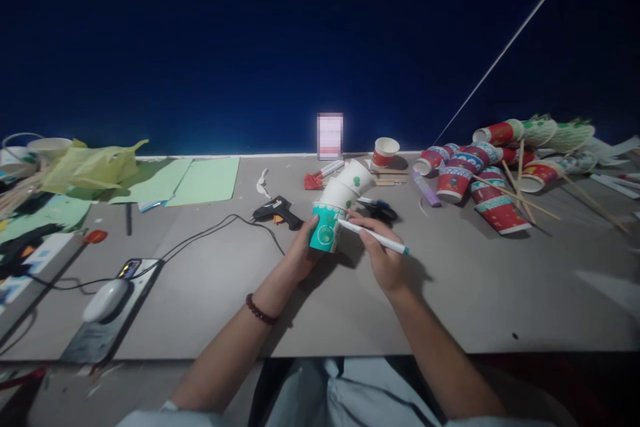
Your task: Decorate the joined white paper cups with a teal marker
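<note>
My left hand (301, 250) is wrapped round the lower end of a tilted stack of paper cups (339, 191). The bottom cup is teal with a white print, and the cups above it are white with green marks. Held between the fingers of my right hand (384, 255) is a white marker pen (377, 237) with a teal end. Its left tip is at the side of the stack, but I cannot tell whether it touches. Close by on the left lies a black glue gun (278, 212).
Red patterned cup chains (455, 177) and wooden sticks (516, 197) lie at the right. A single red cup (387, 152) stands at the back. Green paper sheets (204, 181), a yellow bag (90, 168), a power strip (37, 273) and a phone (90, 340) are at the left, with a cord crossing.
</note>
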Demonstrator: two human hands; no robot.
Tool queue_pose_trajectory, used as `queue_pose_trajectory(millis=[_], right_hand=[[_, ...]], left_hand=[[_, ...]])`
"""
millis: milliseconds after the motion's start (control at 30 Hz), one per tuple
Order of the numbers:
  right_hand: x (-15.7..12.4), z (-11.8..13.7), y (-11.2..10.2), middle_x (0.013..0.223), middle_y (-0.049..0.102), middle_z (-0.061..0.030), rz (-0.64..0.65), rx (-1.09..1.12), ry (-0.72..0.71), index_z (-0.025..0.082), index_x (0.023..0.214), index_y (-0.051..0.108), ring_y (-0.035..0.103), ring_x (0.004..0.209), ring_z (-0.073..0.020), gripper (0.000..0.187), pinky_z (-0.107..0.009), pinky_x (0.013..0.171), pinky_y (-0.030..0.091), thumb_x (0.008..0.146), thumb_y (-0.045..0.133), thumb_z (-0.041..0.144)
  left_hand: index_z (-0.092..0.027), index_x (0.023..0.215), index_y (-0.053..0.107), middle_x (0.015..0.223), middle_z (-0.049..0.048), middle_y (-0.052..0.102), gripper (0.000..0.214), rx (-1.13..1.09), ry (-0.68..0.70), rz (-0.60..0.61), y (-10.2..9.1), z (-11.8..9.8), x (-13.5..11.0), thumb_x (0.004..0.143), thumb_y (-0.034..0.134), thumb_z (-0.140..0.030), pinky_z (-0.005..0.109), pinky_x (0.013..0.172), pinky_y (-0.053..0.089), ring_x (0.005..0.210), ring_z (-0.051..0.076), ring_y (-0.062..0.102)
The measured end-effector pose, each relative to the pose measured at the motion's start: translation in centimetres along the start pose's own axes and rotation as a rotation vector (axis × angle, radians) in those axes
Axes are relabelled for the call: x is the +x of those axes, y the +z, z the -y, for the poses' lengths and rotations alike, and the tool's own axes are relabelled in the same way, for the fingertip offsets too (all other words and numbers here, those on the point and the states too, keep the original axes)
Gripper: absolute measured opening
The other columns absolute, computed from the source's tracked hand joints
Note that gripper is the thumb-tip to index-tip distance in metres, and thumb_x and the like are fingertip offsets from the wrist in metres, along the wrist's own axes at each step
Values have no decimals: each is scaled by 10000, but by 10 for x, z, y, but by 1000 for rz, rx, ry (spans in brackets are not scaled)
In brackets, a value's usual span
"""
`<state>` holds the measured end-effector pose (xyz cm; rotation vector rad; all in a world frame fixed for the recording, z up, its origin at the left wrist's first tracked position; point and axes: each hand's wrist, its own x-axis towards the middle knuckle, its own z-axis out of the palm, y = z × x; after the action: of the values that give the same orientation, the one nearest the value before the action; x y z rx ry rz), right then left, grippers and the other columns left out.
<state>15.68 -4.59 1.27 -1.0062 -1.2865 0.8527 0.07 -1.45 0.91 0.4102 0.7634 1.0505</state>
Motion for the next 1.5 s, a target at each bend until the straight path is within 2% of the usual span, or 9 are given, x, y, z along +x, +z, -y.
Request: queue_pose_trajectory(millis=[133,367,533,800,1100,1267,1500], right_hand=[[0,0,0,1196,724,-30,22,13,-10,270,948,744,640,1175,-256,172,-409,1027,472,882,585,267],[0,-1,1,1155,739,-20,-34,-9,-14,286,978,731,664,1129,-232,168,-374,986,499,896,585,274],[0,-1,1,1179,731,-20,0,-20,-28,283,968,740,658,1142,-230,172,-378,1006,487,899,582,272],[0,3,1,1181,731,-26,-5,-26,-10,278,982,736,658,1142,-240,176,-392,998,499,896,582,282],[0,4,1,1177,732,-39,-11,-55,0,266,1001,731,654,1148,-245,197,-405,1007,496,901,568,312],[0,3,1,1177,732,-39,-7,-45,-14,264,985,736,653,1150,-249,191,-412,1013,492,899,572,310],[1,4,3,1112,752,-49,-43,-61,-9,257,1008,724,671,1105,-247,205,-402,971,519,904,563,330]], left_hand=[[-123,954,697,775,68,708,346,22,5,5,-3,1,1,810,649,-433,285,547,468,647,191,632],[-132,961,694,791,64,708,340,28,25,37,-4,2,1,787,681,-425,274,566,476,661,182,632],[-127,925,693,762,60,697,360,39,29,41,-1,1,0,770,690,-452,276,549,474,647,179,625],[-134,1008,686,792,64,707,373,34,40,66,0,0,-1,787,679,-434,274,573,460,667,186,636],[-128,1001,679,808,68,699,429,69,47,27,-2,2,0,748,708,-474,285,573,462,697,195,629],[-134,955,687,769,61,692,385,67,54,34,-2,1,0,760,701,-465,280,575,459,668,185,619],[-130,1009,686,809,80,709,379,42,33,40,-1,1,-1,783,683,-435,285,565,457,686,203,642]])
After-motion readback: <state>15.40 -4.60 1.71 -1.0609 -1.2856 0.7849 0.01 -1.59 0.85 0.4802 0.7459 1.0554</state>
